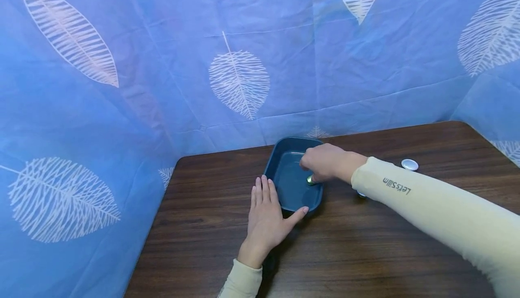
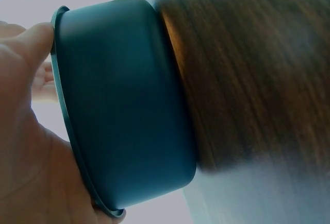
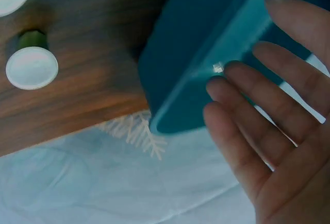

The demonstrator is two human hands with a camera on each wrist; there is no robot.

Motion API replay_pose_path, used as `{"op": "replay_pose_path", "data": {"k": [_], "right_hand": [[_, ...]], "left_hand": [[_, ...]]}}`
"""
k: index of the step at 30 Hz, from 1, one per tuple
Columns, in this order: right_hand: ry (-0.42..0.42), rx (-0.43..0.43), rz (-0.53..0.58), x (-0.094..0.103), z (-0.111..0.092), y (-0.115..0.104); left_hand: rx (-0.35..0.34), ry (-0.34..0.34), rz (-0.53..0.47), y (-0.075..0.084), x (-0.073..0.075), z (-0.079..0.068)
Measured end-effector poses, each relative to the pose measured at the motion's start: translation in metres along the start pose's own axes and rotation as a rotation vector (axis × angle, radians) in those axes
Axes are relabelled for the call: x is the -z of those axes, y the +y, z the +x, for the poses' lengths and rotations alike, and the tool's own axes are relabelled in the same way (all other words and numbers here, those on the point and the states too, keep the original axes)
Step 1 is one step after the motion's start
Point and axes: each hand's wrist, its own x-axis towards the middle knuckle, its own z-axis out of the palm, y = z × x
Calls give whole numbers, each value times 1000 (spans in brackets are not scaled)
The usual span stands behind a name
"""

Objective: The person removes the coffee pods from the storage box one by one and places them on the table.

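A deep teal rectangular basin (image 1: 293, 198) stands on the dark wooden table. My left hand (image 1: 266, 221) lies at its near left corner, fingers straight along the left rim and thumb spread along the near end. In the left wrist view this hand (image 2: 26, 105) touches the rim. My right hand (image 1: 325, 160) is over the basin's right side. Just beside its fingers, inside the basin, is a small shiny green thing (image 1: 310, 180), partly covered. The right wrist view shows the right hand (image 3: 278, 110) with spread, slightly bent fingers and nothing visible between them.
Right of the basin stands a green capsule with a white round lid (image 3: 32, 68), like a coffee capsule. The sleeve (image 1: 422, 198) partly covers it in the head view. A second white-lidded piece (image 1: 410, 165) lies farther right. Blue leaf-patterned cloth (image 1: 284, 86) hangs behind the table.
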Motion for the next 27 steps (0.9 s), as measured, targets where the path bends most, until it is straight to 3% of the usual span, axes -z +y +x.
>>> {"op": "replay_pose_path", "data": {"k": [6, 19, 27], "right_hand": [[-7, 23, -31, -15, 5, -2], [119, 25, -115, -35, 7, 5], [178, -2, -103, -46, 7, 6]], "left_hand": [[7, -12, 3, 1, 0, -1], [5, -8, 13, 2, 2, 1], [7, -11, 20, 2, 3, 0]]}}
